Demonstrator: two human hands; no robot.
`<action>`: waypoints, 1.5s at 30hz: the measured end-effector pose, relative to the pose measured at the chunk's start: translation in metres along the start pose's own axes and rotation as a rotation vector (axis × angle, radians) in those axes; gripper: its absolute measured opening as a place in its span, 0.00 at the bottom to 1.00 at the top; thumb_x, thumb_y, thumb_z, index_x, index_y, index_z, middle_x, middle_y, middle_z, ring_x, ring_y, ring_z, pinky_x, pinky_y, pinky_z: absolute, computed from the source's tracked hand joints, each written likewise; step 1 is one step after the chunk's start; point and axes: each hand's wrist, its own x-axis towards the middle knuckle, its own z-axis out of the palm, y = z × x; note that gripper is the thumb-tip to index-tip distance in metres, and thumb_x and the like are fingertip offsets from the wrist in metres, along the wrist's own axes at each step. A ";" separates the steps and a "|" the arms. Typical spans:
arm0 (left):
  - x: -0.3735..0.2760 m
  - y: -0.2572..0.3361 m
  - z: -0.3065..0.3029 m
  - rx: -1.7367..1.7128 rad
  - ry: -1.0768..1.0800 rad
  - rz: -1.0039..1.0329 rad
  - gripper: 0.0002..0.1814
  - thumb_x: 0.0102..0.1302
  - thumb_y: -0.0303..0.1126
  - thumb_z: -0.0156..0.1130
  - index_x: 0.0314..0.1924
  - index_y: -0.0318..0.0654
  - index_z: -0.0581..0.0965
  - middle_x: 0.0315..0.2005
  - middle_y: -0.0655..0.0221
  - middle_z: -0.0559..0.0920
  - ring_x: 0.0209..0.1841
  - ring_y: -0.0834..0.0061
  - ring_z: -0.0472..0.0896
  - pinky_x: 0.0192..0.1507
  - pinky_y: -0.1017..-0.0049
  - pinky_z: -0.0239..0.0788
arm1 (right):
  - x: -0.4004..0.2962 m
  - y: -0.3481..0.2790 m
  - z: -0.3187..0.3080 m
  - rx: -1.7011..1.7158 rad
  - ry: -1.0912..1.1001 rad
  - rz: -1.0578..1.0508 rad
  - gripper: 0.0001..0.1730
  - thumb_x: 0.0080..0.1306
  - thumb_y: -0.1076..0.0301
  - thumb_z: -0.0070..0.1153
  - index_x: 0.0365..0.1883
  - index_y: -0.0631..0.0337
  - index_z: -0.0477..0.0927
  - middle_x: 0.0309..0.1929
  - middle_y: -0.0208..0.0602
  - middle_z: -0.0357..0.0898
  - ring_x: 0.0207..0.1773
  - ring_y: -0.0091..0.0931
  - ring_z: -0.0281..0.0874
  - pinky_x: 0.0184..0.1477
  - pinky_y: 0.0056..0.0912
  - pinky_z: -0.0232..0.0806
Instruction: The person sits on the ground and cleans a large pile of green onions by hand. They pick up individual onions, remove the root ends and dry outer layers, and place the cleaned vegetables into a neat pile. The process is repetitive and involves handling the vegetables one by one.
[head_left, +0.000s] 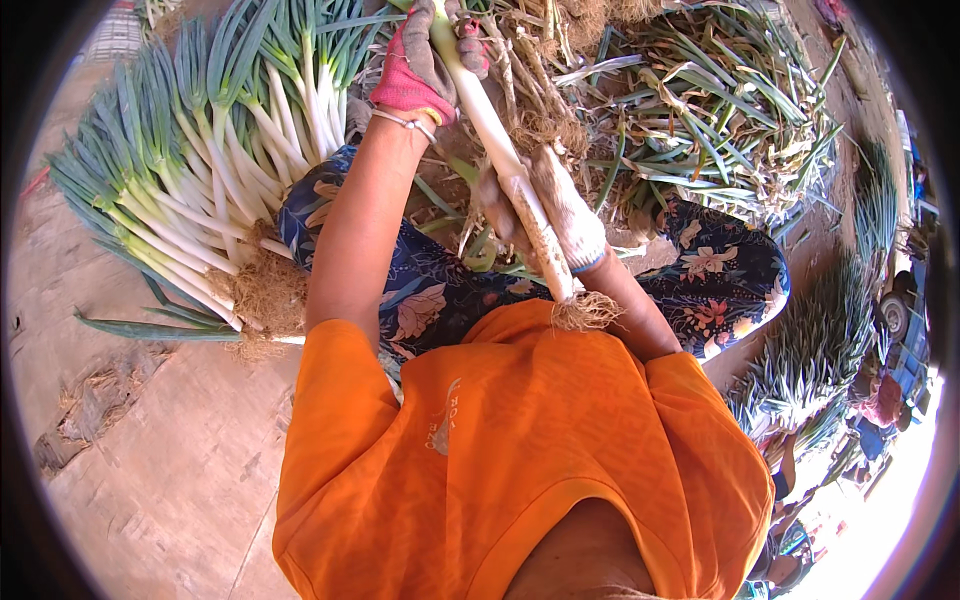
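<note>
My left hand (431, 64), in a red and grey work glove, grips the green upper part of a large leek-like green onion (487, 120). My right hand (551, 206), in a soiled white glove, is closed round the lower white shank, where brownish outer skin shows. The stalk slants across in front of me, its root tuft (589, 311) against my orange shirt. Cleaned-looking stalks (232, 172) lie fanned out at the left, roots towards my knee. Unpeeled stalks with dry roots (540, 82) lie just beyond my right hand.
A heap of stripped leaves (720, 112) lies at the upper right. Long rows of green onions (810, 345) stand along the right, with a vehicle wheel (894, 315) and people beyond at the rim. The concrete floor (172, 465) has a broken, littered crack at the left.
</note>
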 end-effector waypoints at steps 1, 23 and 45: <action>0.007 0.006 -0.008 -0.023 -0.006 -0.040 0.17 0.71 0.53 0.48 0.39 0.49 0.74 0.19 0.76 0.73 0.15 0.79 0.69 0.18 0.76 0.64 | -0.008 0.001 -0.003 -0.112 0.035 -0.032 0.32 0.71 0.41 0.42 0.50 0.67 0.71 0.28 0.35 0.75 0.24 0.24 0.74 0.25 0.20 0.70; 0.011 0.214 -0.037 0.300 0.307 0.416 0.18 0.68 0.51 0.55 0.30 0.45 0.71 0.15 0.75 0.68 0.14 0.79 0.67 0.14 0.78 0.61 | -0.137 0.000 -0.002 -0.984 0.461 0.321 0.19 0.71 0.55 0.47 0.36 0.64 0.77 0.20 0.34 0.74 0.20 0.24 0.71 0.26 0.28 0.65; -0.209 0.294 -0.283 1.373 1.707 0.652 0.28 0.66 0.48 0.54 0.60 0.36 0.72 0.55 0.51 0.76 0.50 0.57 0.77 0.54 0.62 0.67 | 0.146 0.093 -0.270 -1.684 0.964 0.628 0.26 0.62 0.53 0.51 0.54 0.61 0.74 0.57 0.52 0.73 0.59 0.43 0.74 0.58 0.47 0.68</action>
